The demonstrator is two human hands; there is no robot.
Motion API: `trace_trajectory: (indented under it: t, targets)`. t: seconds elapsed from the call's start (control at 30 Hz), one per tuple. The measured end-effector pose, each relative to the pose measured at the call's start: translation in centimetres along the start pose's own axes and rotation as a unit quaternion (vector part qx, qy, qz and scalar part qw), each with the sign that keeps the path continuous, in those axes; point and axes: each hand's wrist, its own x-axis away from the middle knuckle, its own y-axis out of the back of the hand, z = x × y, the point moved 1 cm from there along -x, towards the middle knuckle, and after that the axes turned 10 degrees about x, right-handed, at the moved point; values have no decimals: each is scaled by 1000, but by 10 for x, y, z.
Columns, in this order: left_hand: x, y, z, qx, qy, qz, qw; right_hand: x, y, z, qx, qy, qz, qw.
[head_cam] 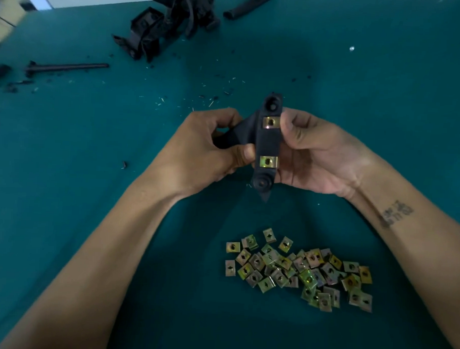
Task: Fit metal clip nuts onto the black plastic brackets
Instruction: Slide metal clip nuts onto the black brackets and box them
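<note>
Holding black bracket (pixel 267 144) upright above clip-nut pile (pixel 301 272): left hand (pixel 211 147) grips side wing, right hand (pixel 311 151) pinches right edge. Two clip nuts seated along long axis, upper (pixel 271 122), lower (pixel 268 162). Pile nearer right hand, below bracket.

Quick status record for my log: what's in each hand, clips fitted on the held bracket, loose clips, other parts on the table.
left hand: left hand grips the side arm of the black bracket
right hand: right hand holds the bracket's right edge
clips fitted: two, upper clip and lower clip, both on the bracket's long strip
loose clips: pile of clips on the green table, near the person
other parts: heap of black brackets at the far edge; black rod far left
</note>
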Motion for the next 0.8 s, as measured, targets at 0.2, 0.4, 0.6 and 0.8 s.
trace_trajectory:
  t: [0.2,0.4,0.6,0.8]
  targets:
    - [-3,1,5,-8,13,-9,1000,1,3,-1,10,3,-28,1000]
    - [-2,2,5,-3,13,-22,1000,0,-6,2,7,6,-58,998]
    - [-1,1,-3,42,8,14,999,4,-7,4,57,-4,-24,998]
    - [-3,5,-4,57,11,-17,998,-1,-14,-8,148,57,-9,987]
